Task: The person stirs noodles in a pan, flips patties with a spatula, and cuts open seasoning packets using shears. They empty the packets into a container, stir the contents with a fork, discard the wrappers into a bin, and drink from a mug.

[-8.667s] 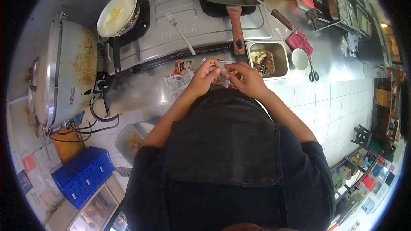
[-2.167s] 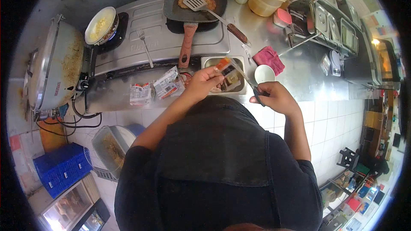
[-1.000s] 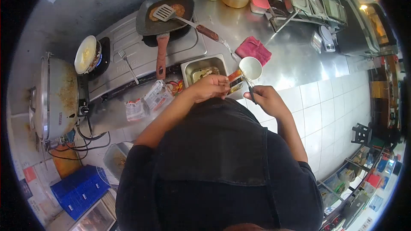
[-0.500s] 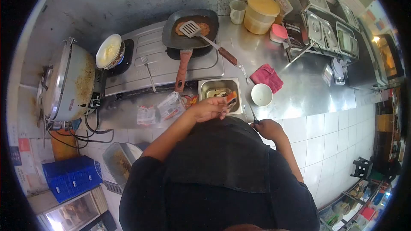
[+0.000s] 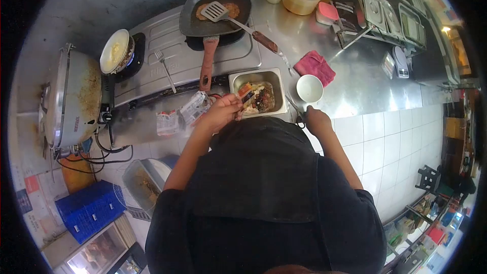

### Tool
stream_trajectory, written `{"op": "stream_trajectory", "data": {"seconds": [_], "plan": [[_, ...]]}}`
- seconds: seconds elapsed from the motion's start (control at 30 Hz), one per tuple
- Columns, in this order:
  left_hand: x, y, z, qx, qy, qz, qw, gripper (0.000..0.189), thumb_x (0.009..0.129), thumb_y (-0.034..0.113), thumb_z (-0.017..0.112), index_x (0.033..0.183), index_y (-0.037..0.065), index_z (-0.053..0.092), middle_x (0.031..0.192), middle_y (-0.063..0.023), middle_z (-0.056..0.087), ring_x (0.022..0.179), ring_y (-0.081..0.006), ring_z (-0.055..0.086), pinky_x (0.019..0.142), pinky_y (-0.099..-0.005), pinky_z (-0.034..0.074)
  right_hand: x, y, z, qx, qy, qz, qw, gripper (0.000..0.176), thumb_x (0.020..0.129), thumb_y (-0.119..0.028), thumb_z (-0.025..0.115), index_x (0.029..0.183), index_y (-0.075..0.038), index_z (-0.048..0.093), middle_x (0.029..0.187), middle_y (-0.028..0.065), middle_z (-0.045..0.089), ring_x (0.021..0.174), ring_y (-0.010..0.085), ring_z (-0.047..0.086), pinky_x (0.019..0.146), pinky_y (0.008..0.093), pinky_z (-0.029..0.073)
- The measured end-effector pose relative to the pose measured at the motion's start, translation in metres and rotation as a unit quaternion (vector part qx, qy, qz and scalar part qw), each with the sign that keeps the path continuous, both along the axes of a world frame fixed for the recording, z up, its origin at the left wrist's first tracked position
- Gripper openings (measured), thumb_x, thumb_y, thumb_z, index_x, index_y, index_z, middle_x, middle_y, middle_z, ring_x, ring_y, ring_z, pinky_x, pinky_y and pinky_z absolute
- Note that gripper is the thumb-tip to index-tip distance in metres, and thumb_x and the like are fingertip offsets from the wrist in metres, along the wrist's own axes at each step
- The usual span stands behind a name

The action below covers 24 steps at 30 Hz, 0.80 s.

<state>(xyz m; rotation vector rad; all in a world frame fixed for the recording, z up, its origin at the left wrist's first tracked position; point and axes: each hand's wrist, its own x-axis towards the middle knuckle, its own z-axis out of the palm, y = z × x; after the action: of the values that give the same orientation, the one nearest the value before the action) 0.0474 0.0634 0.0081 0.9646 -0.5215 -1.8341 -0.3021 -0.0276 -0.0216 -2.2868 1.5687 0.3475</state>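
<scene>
My left hand is closed, pinching a small orange and dark sachet above the left side of a metal container. The container holds pale pieces and a dark red and black mix. On the right, my right hand is closed around the black handles of scissors. Their blades point up and away, between the container and a white bowl. Some of the handle is hidden by my fingers.
A square pan with a patty and a slotted turner sits on the stove. A smaller pan is over a lit burner. Beside them lie a fork, plastic packets and a red cloth.
My left hand has moved left with the sachet, uncovering the container's contents. More of the scissors shows by my right hand. The counter sits higher in view.
</scene>
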Motion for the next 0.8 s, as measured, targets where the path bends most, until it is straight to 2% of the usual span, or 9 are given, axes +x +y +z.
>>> {"op": "stream_trajectory", "data": {"seconds": [0.13,0.2,0.23,0.3,0.33,0.4,0.47,0.53,0.8], "plan": [[0.009,-0.008,-0.020,-0.014,-0.029,-0.013,0.999,0.012,0.101,0.007,0.056,0.113,0.005,0.059,0.088,-0.0004,0.058,0.073,-0.0102,0.058,0.067,-0.0263,0.049,0.015,-0.002,0.054,0.018,-0.050,0.019,0.998,0.031,0.091,-0.036,0.066,0.096,-0.006,0.062,0.086,0.0190,0.069,0.084,0.0387,0.070,0.071,0.0498,0.054],[0.015,-0.015,-0.027,-0.029,-0.257,-0.065,0.964,0.015,0.099,0.009,0.057,0.112,0.004,0.062,0.087,-0.0047,0.061,0.070,-0.0144,0.060,0.068,-0.0302,0.051,0.034,-0.006,0.090,0.011,-0.108,0.017,0.994,0.028,0.092,-0.034,0.066,0.091,-0.006,0.063,0.084,0.0168,0.069,0.079,0.0376,0.069,0.071,0.0482,0.054],[0.013,-0.015,-0.021,-0.027,-0.258,-0.065,0.964,0.015,0.099,0.009,0.057,0.112,0.004,0.062,0.087,-0.0047,0.061,0.070,-0.0144,0.060,0.068,-0.0302,0.051,0.045,-0.009,0.105,-0.004,-0.185,0.036,0.982,0.027,0.092,-0.034,0.067,0.094,-0.007,0.065,0.084,0.0145,0.069,0.081,0.0368,0.068,0.072,0.0475,0.053],[-0.002,-0.019,0.003,-0.163,-0.578,-0.022,0.799,0.016,0.094,0.009,0.057,0.105,0.000,0.064,0.091,-0.0116,0.065,0.078,-0.0241,0.064,0.074,-0.0373,0.053,0.070,-0.016,0.106,-0.071,-0.334,0.105,0.934,0.024,0.092,-0.031,0.068,0.097,-0.008,0.067,0.086,0.0118,0.070,0.084,0.0352,0.067,0.075,0.0455,0.052],[-0.007,-0.022,0.009,-0.164,-0.578,-0.022,0.799,0.016,0.094,0.009,0.057,0.105,0.000,0.064,0.091,-0.0116,0.065,0.078,-0.0241,0.064,0.074,-0.0373,0.053,0.084,-0.021,0.097,-0.123,-0.403,0.154,0.894,0.023,0.092,-0.029,0.068,0.098,-0.008,0.068,0.087,0.0114,0.070,0.085,0.0345,0.065,0.075,0.0443,0.052],[-0.015,-0.029,0.017,-0.314,-0.694,0.000,0.648,0.016,0.086,0.007,0.061,0.099,-0.001,0.066,0.090,-0.0159,0.064,0.088,-0.0336,0.062,0.078,-0.0420,0.051,0.120,-0.032,0.079,-0.171,-0.406,0.194,0.877,0.021,0.092,-0.029,0.068,0.099,-0.009,0.070,0.087,0.0095,0.070,0.088,0.0325,0.065,0.081,0.0433,0.051],[-0.022,-0.034,0.021,-0.315,-0.707,-0.033,0.632,0.018,0.085,0.006,0.060,0.100,-0.001,0.066,0.094,-0.0182,0.064,0.094,-0.0374,0.060,0.081,-0.0441,0.050,0.136,-0.045,0.062,-0.218,-0.408,0.236,0.855,0.021,0.091,-0.028,0.067,0.100,-0.010,0.072,0.087,0.0076,0.070,0.092,0.0304,0.065,0.086,0.0422,0.050],[-0.022,-0.037,0.019,-0.312,-0.722,-0.063,0.614,0.020,0.084,0.005,0.059,0.101,-0.001,0.067,0.098,-0.0206,0.065,0.099,-0.0411,0.059,0.085,-0.0461,0.049,0.147,-0.056,0.048,-0.162,-0.321,0.331,0.872,0.018,0.091,-0.024,0.066,0.095,-0.008,0.073,0.087,0.0097,0.070,0.089,0.0307,0.064,0.089,0.0411,0.049],[-0.021,-0.038,0.004,-0.290,-0.667,0.029,0.686,0.017,0.091,0.004,0.053,0.101,0.000,0.067,0.097,-0.0199,0.065,0.098,-0.0418,0.060,0.085,-0.0470,0.048,0.143,-0.060,0.031,-0.053,-0.458,0.316,0.829,0.014,0.084,-0.012,0.070,0.097,-0.005,0.073,0.094,0.0090,0.072,0.091,0.0324,0.064,0.084,0.0416,0.051]]}}
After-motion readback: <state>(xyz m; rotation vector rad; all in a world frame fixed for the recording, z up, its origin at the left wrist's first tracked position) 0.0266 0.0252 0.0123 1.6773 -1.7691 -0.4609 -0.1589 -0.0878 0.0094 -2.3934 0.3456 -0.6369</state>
